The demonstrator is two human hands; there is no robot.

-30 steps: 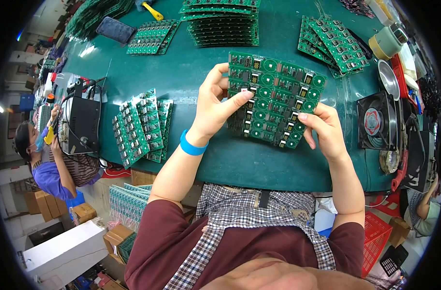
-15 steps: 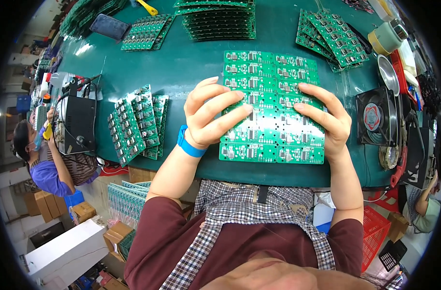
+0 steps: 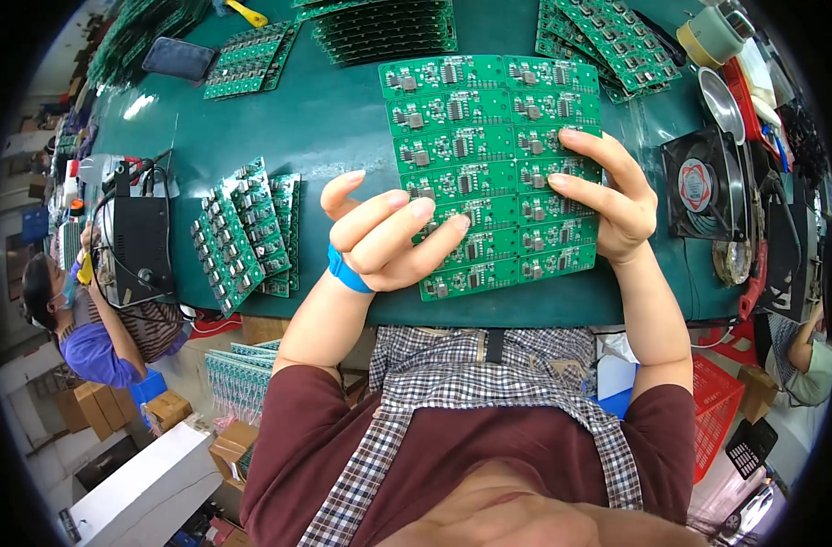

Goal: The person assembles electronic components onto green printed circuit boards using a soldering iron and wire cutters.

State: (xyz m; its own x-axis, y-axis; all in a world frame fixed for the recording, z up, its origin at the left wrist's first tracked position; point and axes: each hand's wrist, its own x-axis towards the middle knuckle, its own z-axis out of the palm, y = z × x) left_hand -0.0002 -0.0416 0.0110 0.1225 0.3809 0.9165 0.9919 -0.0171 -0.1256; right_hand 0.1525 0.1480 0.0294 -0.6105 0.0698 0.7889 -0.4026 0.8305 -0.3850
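A large green circuit board panel (image 3: 480, 169) with rows of small components is held up in front of me, tilted slightly. My right hand (image 3: 616, 196) grips its right side, two fingers lying on the component face and the thumb out of sight. At the lower left edge, my left hand (image 3: 384, 237), with a blue band at the wrist, has its index fingertip on the board. Its other fingers are curled and spread near the edge; the left thumb is hidden, apparently behind the panel.
Leaning boards (image 3: 243, 237) stand to the left, beside a black box-shaped device (image 3: 135, 232). A tall board stack (image 3: 384, 32), more boards (image 3: 607, 41) and a phone (image 3: 179, 58) lie along the back. A fan (image 3: 703, 182) stands at right. A co-worker (image 3: 97, 319) sits at left.
The panel has turned slightly anticlockwise, and its upper edge shows higher and further left. My left fingers have drawn back toward its left edge and curled. The right hand keeps its grip.
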